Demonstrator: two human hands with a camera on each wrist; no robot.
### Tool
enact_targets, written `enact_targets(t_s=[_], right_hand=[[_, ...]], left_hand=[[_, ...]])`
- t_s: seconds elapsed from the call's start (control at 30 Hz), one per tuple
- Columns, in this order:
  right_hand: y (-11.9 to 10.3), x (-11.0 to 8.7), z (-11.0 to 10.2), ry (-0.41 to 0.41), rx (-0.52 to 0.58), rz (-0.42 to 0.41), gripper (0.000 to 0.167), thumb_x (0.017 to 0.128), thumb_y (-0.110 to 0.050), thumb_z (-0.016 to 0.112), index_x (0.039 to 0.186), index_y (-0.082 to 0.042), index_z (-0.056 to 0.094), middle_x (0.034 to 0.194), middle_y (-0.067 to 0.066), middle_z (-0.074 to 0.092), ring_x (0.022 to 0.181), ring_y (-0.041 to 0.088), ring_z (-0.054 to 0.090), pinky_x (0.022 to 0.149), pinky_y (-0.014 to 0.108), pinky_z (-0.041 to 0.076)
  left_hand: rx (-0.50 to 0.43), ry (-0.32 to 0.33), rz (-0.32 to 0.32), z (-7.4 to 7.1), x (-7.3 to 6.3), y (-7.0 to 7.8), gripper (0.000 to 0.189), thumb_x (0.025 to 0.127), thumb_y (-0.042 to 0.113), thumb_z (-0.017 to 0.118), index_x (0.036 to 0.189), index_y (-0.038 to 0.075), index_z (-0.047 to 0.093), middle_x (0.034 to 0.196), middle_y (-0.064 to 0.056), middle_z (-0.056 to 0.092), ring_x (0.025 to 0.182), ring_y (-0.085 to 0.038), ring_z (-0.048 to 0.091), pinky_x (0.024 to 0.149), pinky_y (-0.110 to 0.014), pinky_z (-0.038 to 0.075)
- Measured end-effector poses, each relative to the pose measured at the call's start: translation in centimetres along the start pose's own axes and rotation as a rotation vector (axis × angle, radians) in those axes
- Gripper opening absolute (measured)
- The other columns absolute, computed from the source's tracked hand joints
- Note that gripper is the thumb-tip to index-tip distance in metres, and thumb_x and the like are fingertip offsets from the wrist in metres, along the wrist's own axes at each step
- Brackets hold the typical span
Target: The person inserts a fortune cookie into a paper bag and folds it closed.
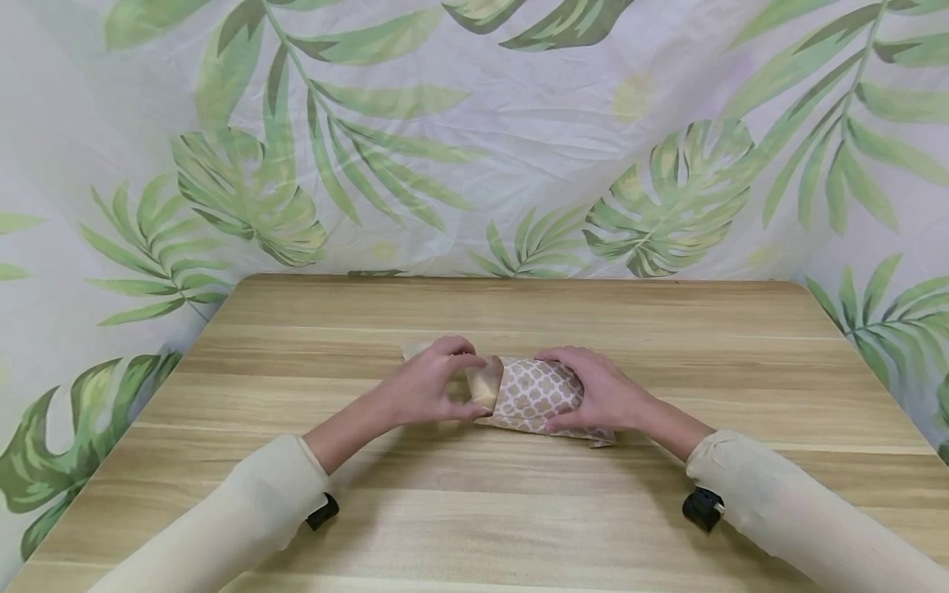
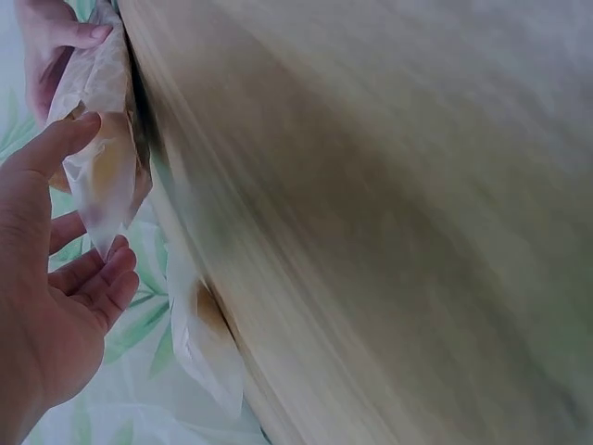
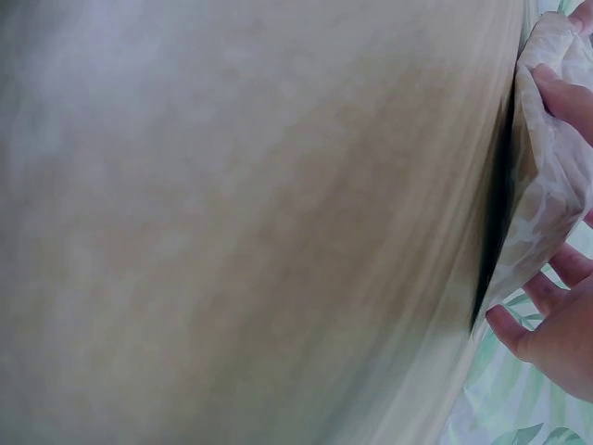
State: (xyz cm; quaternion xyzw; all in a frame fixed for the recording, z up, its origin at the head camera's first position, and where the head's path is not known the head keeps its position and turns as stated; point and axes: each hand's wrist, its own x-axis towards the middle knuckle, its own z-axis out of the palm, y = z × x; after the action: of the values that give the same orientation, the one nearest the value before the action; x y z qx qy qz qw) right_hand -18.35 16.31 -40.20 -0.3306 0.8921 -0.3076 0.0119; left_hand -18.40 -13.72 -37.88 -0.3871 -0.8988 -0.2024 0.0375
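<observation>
A paper bag (image 1: pixel 534 395) with a tan and white lattice pattern lies on its side on the wooden table (image 1: pixel 474 511), its mouth facing left. Out of that mouth sticks a pale yellowish item in a translucent wrapper (image 1: pixel 484 389); its inner end is hidden in the bag. My left hand (image 1: pixel 426 387) holds the wrapped item between thumb and fingers, right at the bag's opening. From the other side my right hand (image 1: pixel 604 391) grips the bag's closed end, thumb on the near side and fingers over the far side.
Behind my left hand lies a second translucent wrapper (image 2: pixel 204 343) with something brownish inside, mostly hidden in the head view. A leaf-patterned cloth (image 1: pixel 519 148) hangs beyond the table's back edge. Dark devices (image 1: pixel 700 509) sit under both wrists.
</observation>
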Motion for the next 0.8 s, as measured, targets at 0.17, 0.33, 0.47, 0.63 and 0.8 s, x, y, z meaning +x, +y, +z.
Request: enact_targets(t_s=[0.17,0.33,0.47,0.63,0.8], right_hand=[[-0.1,0.0,0.0,-0.005,-0.005,0.003,0.092,0.067,-0.038,0.098,0.143,-0.008,0.056,0.142,0.012,0.062,0.130,0.036,0.057,0.108,0.058,0.043],[-0.1,0.0,-0.1,-0.002,-0.003,0.001,0.092,0.067,-0.037,0.098,0.143,-0.008,0.056,0.142,0.012,0.062,0.130,0.036,0.057,0.108,0.058,0.044],[-0.1,0.0,-0.1,-0.002,0.001,0.003,0.092,0.067,-0.038,0.098,0.143,-0.009,0.056,0.141,0.012,0.062,0.129,0.036,0.057,0.108,0.058,0.044],[0.0,0.1,-0.1,-0.005,-0.003,0.007,0.092,0.067,-0.039,0.098,0.143,-0.010,0.056,0.142,0.011,0.062,0.130,0.035,0.057,0.108,0.057,0.044],[0.0,0.0,0.0,-0.002,-0.005,0.002,0.092,0.066,-0.038,0.099,0.143,-0.009,0.056,0.142,0.012,0.062,0.130,0.036,0.057,0.108,0.058,0.044]], left_hand=[[0.014,0.020,0.017,0.6,0.5,0.1,0.057,0.075,0.034,0.093,0.121,0.005,0.074,0.119,-0.013,0.066,0.113,-0.029,0.061,0.097,-0.043,0.055],[0.052,0.038,0.041,0.9,0.9,0.3,0.058,0.075,0.037,0.092,0.121,0.008,0.074,0.119,-0.010,0.069,0.112,-0.027,0.061,0.099,-0.043,0.053],[0.043,0.026,0.052,0.9,1.0,0.4,0.061,0.074,0.035,0.093,0.123,0.004,0.072,0.120,-0.010,0.068,0.112,-0.026,0.061,0.098,-0.041,0.054],[-0.004,-0.019,0.042,0.6,0.9,0.1,0.067,0.075,0.037,0.093,0.128,0.004,0.070,0.125,-0.013,0.064,0.118,-0.028,0.059,0.101,-0.043,0.053],[-0.045,-0.052,0.011,-0.2,0.3,-0.5,0.074,0.077,0.044,0.090,0.134,0.002,0.067,0.132,-0.016,0.061,0.125,-0.032,0.057,0.106,-0.049,0.049]])
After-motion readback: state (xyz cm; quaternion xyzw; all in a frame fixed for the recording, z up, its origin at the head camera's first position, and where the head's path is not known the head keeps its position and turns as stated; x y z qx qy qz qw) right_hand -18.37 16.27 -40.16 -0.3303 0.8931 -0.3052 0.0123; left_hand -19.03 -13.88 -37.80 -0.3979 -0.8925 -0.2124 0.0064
